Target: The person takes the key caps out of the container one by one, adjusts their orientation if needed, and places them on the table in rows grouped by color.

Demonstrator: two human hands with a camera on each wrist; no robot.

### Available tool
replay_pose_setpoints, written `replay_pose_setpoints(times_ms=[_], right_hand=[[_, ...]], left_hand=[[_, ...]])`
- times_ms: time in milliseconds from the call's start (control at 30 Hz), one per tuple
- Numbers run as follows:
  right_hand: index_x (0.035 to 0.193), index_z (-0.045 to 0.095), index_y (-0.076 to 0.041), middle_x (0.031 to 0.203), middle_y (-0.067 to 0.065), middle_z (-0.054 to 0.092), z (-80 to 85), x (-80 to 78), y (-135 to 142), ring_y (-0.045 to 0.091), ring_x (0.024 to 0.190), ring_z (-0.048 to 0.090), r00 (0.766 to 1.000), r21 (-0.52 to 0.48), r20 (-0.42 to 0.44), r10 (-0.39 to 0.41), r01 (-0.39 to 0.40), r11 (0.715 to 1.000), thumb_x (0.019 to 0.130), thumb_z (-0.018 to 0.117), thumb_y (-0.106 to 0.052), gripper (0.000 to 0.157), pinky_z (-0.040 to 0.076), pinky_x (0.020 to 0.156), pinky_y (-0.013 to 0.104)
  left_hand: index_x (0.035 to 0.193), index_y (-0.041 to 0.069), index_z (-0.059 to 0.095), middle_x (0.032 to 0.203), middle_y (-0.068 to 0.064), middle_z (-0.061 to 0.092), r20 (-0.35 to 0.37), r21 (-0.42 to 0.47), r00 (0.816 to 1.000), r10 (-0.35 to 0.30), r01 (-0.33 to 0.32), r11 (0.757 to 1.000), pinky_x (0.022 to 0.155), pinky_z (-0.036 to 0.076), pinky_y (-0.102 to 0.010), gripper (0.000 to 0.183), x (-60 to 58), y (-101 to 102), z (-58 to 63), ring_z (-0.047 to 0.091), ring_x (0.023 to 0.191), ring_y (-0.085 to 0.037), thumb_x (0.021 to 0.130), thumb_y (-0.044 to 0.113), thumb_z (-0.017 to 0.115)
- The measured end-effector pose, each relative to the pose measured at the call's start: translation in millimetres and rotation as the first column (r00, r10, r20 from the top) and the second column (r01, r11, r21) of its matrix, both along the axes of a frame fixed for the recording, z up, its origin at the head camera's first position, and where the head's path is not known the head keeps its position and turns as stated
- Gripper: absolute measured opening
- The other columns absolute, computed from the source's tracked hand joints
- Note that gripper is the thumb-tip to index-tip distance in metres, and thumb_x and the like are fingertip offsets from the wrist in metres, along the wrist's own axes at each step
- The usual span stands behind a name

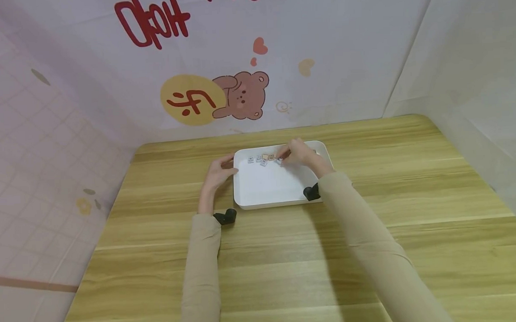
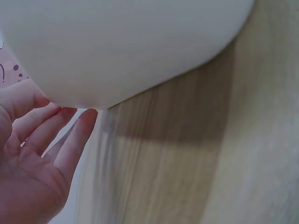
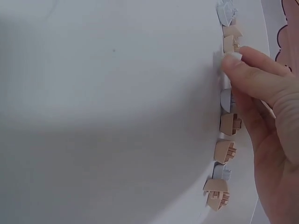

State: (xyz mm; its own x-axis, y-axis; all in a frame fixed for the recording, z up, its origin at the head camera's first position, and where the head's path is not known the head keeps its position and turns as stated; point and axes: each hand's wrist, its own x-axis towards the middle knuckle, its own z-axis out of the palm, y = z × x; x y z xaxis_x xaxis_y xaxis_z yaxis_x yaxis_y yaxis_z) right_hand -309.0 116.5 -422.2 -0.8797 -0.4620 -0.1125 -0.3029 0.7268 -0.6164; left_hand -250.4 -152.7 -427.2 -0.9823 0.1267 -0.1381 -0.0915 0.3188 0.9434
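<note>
Nearest, two beige sleeves (image 1: 200, 276) enter from the near side, a dark camera mount (image 1: 227, 216) at the left wrist and another at the right, both over the wooden table (image 1: 269, 250). The white tray (image 1: 271, 186) sits on the table's far half, near the middle, its near part bare. Left hand (image 1: 217, 173) is at the tray's left wall: fingers relaxed, slightly bent and spread, not clenched; in the left wrist view the fingertips touch the outer edge of the tray. Right hand (image 1: 299, 152) reaches over the tray's right part to its far side. Grip: thumb and forefinger nearly together, pinching a small white cap (image 1: 279, 161); the fingers cover much of it, so whether it also touches the tray floor, cannot tell. Along the far wall, inside the tray, a row of small hollow caps (image 3: 229, 124), white and beige, runs to both sides of the pinching fingers; several touch, and at the right end two beige ones lie against each other. Beyond the table, farthest, hangs a pale backdrop with a printed bear (image 1: 247, 95).
</note>
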Motion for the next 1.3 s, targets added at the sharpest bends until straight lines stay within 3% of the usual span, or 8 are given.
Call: replay_pose_setpoints(times_ms=[233, 467, 700, 933, 1167, 1300], right_hand=[[0.107, 0.073, -0.007, 0.113, 0.011, 0.07, -0.1, 1.1, 3.1, 0.022, 0.096, 0.063, 1.0, -0.099, -0.008, 0.028, -0.028, 0.995, 0.08, 0.07, 0.0, 0.028, 0.051, 0.086, 0.033], [0.112, 0.07, -0.001, 0.12, 0.015, 0.067, 6.1, 0.6, 5.4, 0.027, 0.109, 0.062, 0.998, -0.224, 0.044, 0.042, -0.031, 0.974, 0.084, 0.066, 0.001, 0.028, 0.052, 0.092, 0.036], [0.117, 0.066, -0.002, 0.127, 0.015, 0.063, 13.5, 0.8, 12.1, 0.022, 0.107, 0.059, 0.995, -0.26, 0.097, -0.004, 0.029, 0.965, 0.088, 0.062, -0.004, 0.029, 0.049, 0.083, 0.026], [0.119, 0.065, -0.007, 0.124, 0.015, 0.064, 19.8, -1.7, 26.3, 0.027, 0.116, 0.057, 0.989, -0.288, 0.132, -0.072, 0.107, 0.952, 0.09, 0.063, -0.011, 0.029, 0.044, 0.101, 0.041], [0.126, 0.06, -0.003, 0.13, 0.019, 0.058, 27.9, 0.5, 54.4, 0.028, 0.115, 0.056, 0.986, -0.365, 0.145, -0.078, 0.127, 0.922, 0.092, 0.059, -0.008, 0.034, 0.045, 0.1, 0.04], [0.128, 0.057, -0.001, 0.133, 0.02, 0.055, 31.9, 1.5, 73.3, 0.027, 0.118, 0.056, 0.977, -0.401, 0.174, -0.122, 0.184, 0.897, 0.093, 0.058, -0.011, 0.037, 0.042, 0.106, 0.043]], left_hand=[[0.145, -0.003, 0.031, 0.15, -0.022, 0.036, -0.005, 0.014, 0.999, -0.035, 0.036, 0.999, 0.111, 0.037, -0.04, 0.062, -1.1, 1.9, 0.2, 0.037, 0.139, -0.032, 0.087, -0.009, 0.053], [0.146, -0.002, 0.031, 0.151, -0.021, 0.035, 0.022, -0.003, 0.999, -0.043, 0.043, 0.999, 0.11, 0.039, -0.04, 0.063, -3.0, 2.0, 1.7, 0.037, 0.14, -0.031, 0.088, -0.009, 0.053], [0.146, -0.004, 0.029, 0.151, -0.022, 0.032, 0.03, -0.015, 0.998, -0.057, 0.057, 0.998, 0.11, 0.038, -0.04, 0.063, -2.4, 3.2, 4.9, 0.034, 0.141, -0.03, 0.087, -0.011, 0.052], [0.147, -0.003, 0.028, 0.153, -0.021, 0.03, 0.046, -0.008, 0.998, -0.053, 0.054, 0.999, 0.111, 0.036, -0.039, 0.064, -2.8, 3.5, 6.6, 0.032, 0.142, -0.03, 0.088, -0.011, 0.052], [0.147, -0.003, 0.028, 0.152, -0.022, 0.03, 0.048, -0.011, 0.997, -0.056, 0.057, 0.998, 0.111, 0.037, -0.039, 0.064, -2.2, 3.3, 6.6, 0.033, 0.141, -0.03, 0.087, -0.011, 0.052], [0.147, -0.003, 0.027, 0.152, -0.022, 0.03, 0.045, -0.001, 0.997, -0.059, 0.059, 0.998, 0.111, 0.037, -0.039, 0.065, -2.5, 3.1, 6.3, 0.033, 0.141, -0.031, 0.087, -0.011, 0.051]])
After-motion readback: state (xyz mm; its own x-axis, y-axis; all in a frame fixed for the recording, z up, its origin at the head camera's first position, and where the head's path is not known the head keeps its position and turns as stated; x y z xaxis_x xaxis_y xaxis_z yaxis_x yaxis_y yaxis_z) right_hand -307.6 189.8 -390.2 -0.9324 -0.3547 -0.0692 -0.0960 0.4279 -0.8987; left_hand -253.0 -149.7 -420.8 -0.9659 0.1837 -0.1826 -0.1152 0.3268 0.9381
